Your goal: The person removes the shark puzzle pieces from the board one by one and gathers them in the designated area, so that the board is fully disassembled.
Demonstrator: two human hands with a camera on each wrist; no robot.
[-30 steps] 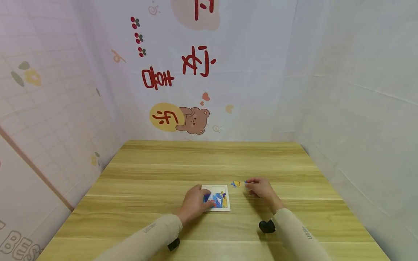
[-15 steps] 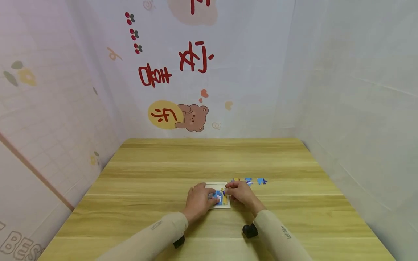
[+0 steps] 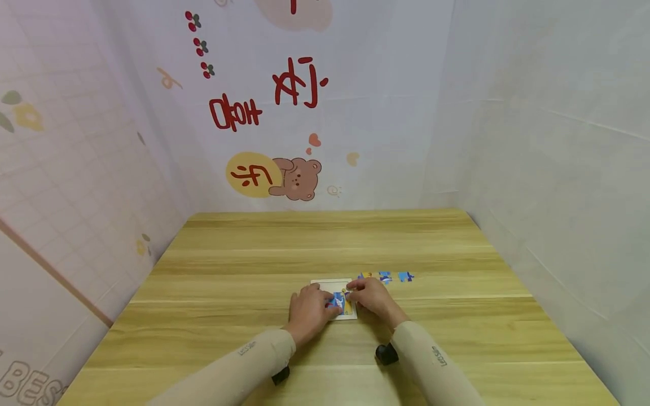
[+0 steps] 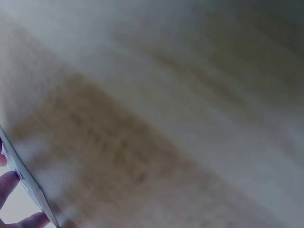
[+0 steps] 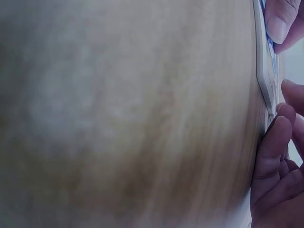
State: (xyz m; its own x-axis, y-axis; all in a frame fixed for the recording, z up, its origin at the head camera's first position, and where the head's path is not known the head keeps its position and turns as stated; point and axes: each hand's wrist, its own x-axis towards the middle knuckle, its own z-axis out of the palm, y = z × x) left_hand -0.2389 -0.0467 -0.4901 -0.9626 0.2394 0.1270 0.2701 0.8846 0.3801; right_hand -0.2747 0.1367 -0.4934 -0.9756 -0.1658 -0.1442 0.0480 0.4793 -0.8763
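Note:
A small jigsaw puzzle with a blue and yellow picture lies in a white-rimmed tray on the table. My left hand holds the tray's left side, its thumb and fingertips over the picture. In the left wrist view, fingers touch the tray edge. My right hand is at the tray's right side, with bent fingertips beside a purple-and-yellow part. Whether these fingertips pinch a piece is hidden. Loose puzzle pieces lie beyond the right hand: one yellow, one blue and one blue-purple.
The wood-grain table extends around the tray. A white printed cloth hangs behind and along both sides. Black wrist devices sit under both sleeves.
My right hand has moved left from the loose pieces to the tray's right side, uncovering more of the pieces. Its fingers have shifted only slightly since. My left hand stays on the tray.

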